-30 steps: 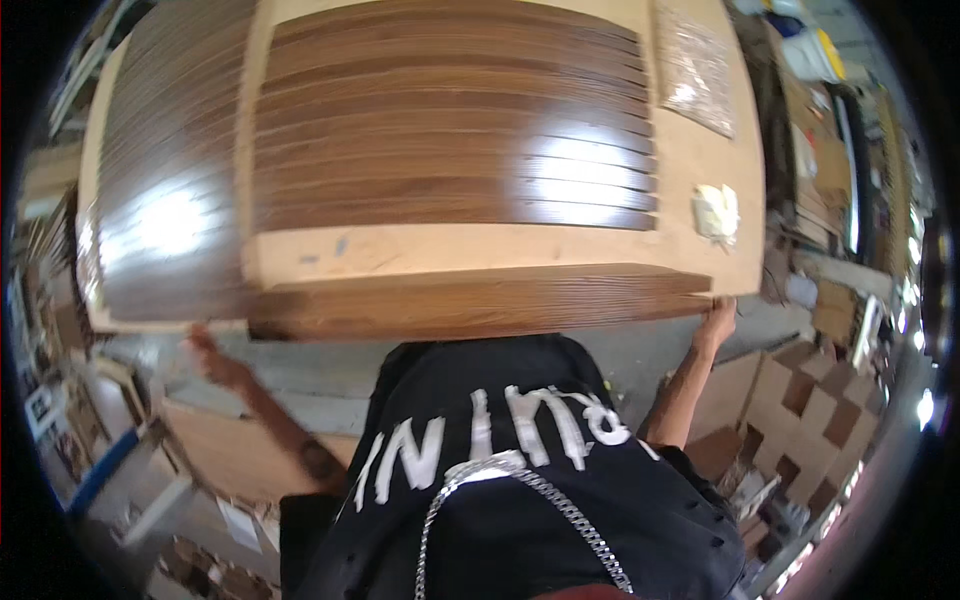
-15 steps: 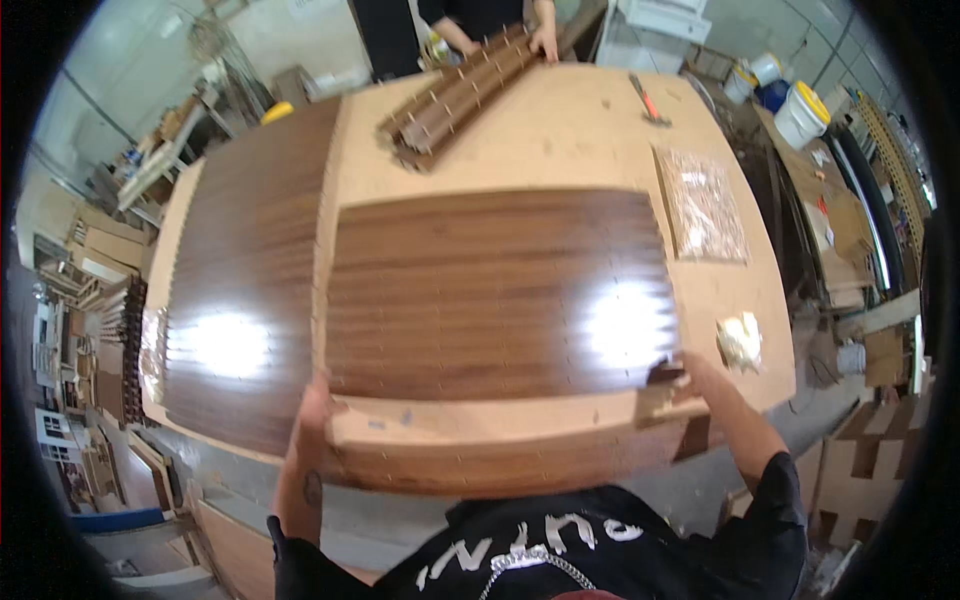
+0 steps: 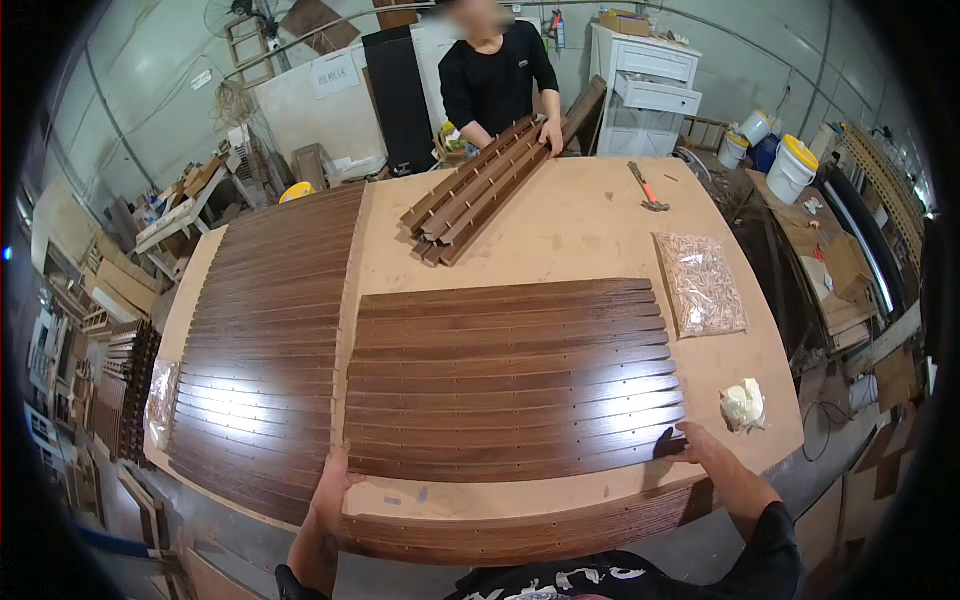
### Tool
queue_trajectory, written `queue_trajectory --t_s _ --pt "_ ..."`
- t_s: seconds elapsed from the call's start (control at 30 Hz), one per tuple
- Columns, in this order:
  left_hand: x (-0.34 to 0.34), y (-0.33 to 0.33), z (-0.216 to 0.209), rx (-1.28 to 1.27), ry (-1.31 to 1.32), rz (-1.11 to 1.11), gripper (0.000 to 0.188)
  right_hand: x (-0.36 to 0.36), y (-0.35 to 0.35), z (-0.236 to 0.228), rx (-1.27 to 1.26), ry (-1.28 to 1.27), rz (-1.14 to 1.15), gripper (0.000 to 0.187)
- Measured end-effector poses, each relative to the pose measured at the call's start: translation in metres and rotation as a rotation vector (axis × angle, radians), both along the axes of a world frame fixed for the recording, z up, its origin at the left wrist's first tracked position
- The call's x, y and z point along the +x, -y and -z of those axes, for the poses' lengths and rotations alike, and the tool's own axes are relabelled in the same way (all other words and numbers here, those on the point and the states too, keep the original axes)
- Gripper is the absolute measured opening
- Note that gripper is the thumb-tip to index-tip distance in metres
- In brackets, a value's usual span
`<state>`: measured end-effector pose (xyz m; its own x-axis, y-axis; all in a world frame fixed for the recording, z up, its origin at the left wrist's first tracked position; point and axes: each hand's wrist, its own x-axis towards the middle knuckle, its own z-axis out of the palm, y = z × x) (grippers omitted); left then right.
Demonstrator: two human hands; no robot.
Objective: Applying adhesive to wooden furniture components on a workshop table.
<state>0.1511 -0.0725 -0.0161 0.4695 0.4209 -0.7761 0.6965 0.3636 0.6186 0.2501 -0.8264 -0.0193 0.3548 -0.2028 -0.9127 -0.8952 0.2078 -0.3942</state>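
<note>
Since a second ago, left hand [image 3: 336, 480] and right hand [image 3: 702, 450] have shifted from near the tabletop [image 3: 600, 240] edge to the panel's [image 3: 510, 385] near corners. Each grip sits at its own-side corner; can't tell if either pinches the wood. Panel: parallel dark-brown slats, glossy, grained, dotted, flat on smooth tan tabletop. Grained brown strip [image 3: 530, 535] along near edge. Left, across a narrow gap: longer slat sheet [image 3: 265, 330]. Right: clear bag [image 3: 700, 285] of thin tan pegs, crumpled cream lump [image 3: 743, 405] nearer. Far side: hammer [image 3: 648, 188]; co-worker [image 3: 500, 80] holding long slats [image 3: 475, 190] with pegs sticking out.
</note>
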Motion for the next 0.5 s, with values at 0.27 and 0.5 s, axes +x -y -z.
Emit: queue_trajectory --t_s 0.27,0.5 --pt "-0.007 0.021 -0.015 -0.067 -0.074 -0.102 0.067 -0.006 -0.014 -0.016 -0.077 0.028 -0.017 0.034" --pt "-0.004 0.011 -0.011 -0.15 0.0 -0.148 0.069 -0.001 -0.013 -0.013 -0.023 0.029 0.037 0.037"
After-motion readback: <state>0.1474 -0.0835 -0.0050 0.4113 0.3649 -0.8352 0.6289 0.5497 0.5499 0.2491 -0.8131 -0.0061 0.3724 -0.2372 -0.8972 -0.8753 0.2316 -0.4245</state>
